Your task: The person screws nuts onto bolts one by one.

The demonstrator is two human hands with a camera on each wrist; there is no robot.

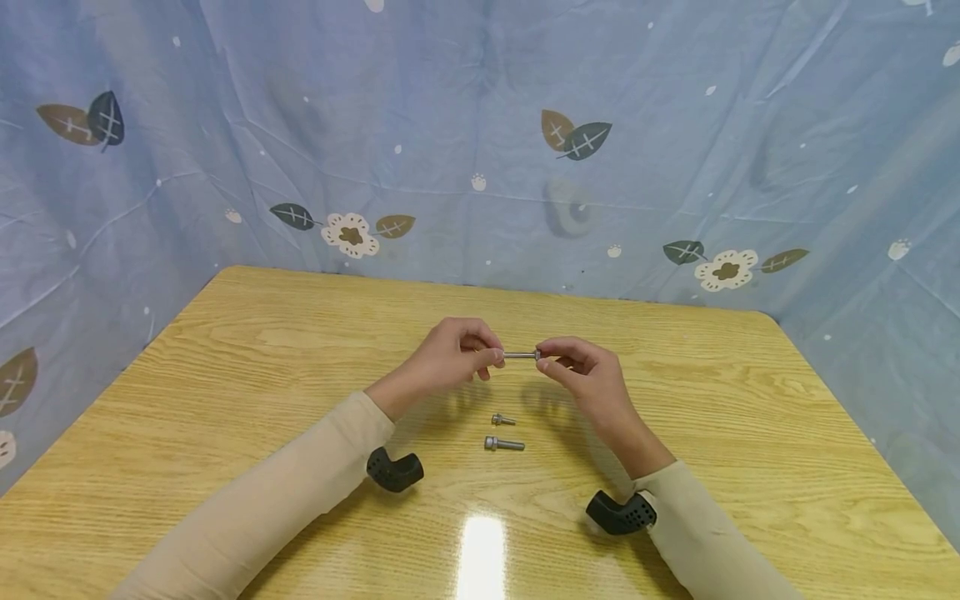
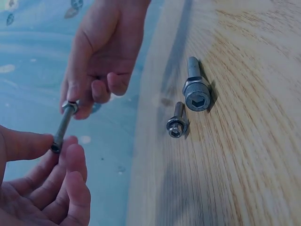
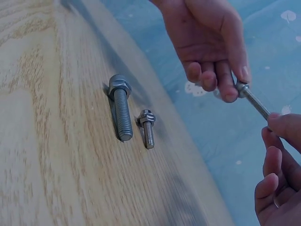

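My left hand (image 1: 456, 354) pinches one end of a slim metal bolt (image 1: 521, 355) between thumb and fingers, above the table. At the bolt's other end my right hand (image 1: 588, 375) pinches with its thumb and fingertips, where a hex nut (image 2: 70, 106) shows in the left wrist view. The bolt lies about level between the hands; fingertips cover part of both ends. Below the hands a small socket-head bolt (image 1: 503, 419) with a nut on it lies on the wood. Nearer to me lies a larger socket-head bolt (image 1: 505, 443), also carrying a nut.
The light wooden table (image 1: 285, 333) reaches back to a blue curtain (image 1: 465, 100) with leaves and flowers. Black curved wrist mounts (image 1: 395, 471) sit at both sleeves, close over the tabletop. Light glares off the wood at the front.
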